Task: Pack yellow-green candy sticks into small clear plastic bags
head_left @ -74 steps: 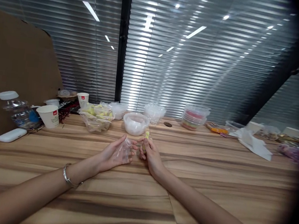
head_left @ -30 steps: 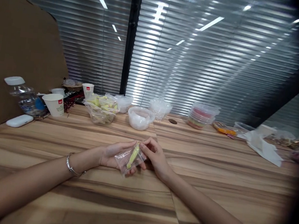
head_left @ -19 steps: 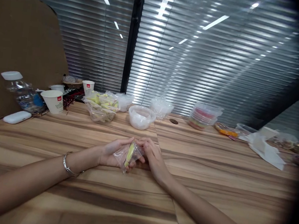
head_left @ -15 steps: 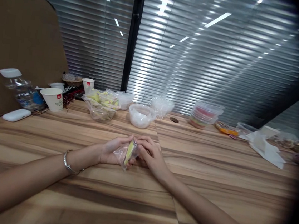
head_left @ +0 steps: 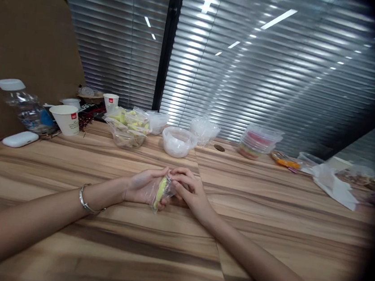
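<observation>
Cradling a small clear bag [head_left: 152, 195] near the middle of the frame, the left hand [head_left: 139, 187] turns its palm up, its grip partly curled and holding the bag. A slim yellow piece [head_left: 161, 189] lies slantwise within the clear plastic, above the wood-grain surface [head_left: 127, 251]. The right hand [head_left: 196, 198] reaches in from the lower right, its fingertips touching the bag's top and right edge; thumb and fingers are slightly parted, and I cannot tell whether that grip pinches the plastic. A silver bracelet [head_left: 83, 201] circles the left wrist.

Above the hands, toward the centre, sits a clear round bowl [head_left: 177, 145] with whitish contents. Left of it is a clear container [head_left: 128, 139] heaped with bagged yellow pieces [head_left: 127, 118]. Stacked tubs [head_left: 259, 142] with red and green contents stand at centre right, and a crumpled white tissue [head_left: 333, 184] lies farther right. At the left are a paper cup [head_left: 65, 120], a clear bottle [head_left: 28, 109] and a white oval case [head_left: 20, 139].
</observation>
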Demonstrator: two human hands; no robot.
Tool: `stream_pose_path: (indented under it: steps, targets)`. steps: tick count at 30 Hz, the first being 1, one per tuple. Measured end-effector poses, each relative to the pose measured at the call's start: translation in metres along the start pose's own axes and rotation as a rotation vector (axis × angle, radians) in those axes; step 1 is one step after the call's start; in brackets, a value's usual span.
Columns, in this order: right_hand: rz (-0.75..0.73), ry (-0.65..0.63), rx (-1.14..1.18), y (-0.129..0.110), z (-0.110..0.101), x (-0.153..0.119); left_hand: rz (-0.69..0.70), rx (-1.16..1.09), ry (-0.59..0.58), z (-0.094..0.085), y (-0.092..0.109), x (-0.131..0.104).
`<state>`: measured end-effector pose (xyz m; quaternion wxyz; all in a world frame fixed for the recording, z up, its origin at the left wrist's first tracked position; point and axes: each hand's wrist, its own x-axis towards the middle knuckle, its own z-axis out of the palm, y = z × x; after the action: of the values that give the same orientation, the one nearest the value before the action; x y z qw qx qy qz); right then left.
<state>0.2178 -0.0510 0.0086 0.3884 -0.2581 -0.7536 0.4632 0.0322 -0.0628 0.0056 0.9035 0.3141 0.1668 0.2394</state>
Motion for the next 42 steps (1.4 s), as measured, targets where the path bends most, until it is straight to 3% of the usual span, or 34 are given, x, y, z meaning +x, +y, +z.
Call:
stream_pose_path:
  steps: [13, 23, 26, 31, 34, 42]
  targets:
    - [0.031, -0.045, 0.05, -0.008, 0.002, -0.003, -0.041, 0.03, -0.06, 0.002, 0.0, -0.001]
    - [0.064, -0.032, 0.087, -0.008, 0.003, -0.003, -0.05, 0.026, -0.01, 0.005, 0.002, -0.001]
    - [0.103, -0.033, 0.163, -0.006, 0.002, -0.002, -0.032, 0.007, 0.004, 0.008, 0.002, 0.0]
    - [0.209, -0.024, 0.467, 0.001, 0.001, -0.001, -0.074, 0.009, -0.074, 0.007, 0.002, 0.001]
    - [0.235, -0.053, 0.532, 0.002, 0.0, -0.001, -0.072, 0.046, -0.067, 0.005, 0.002, 0.001]
    - [0.202, -0.203, 0.41, -0.003, -0.005, 0.002, -0.076, 0.068, -0.084, 0.005, 0.001, 0.001]
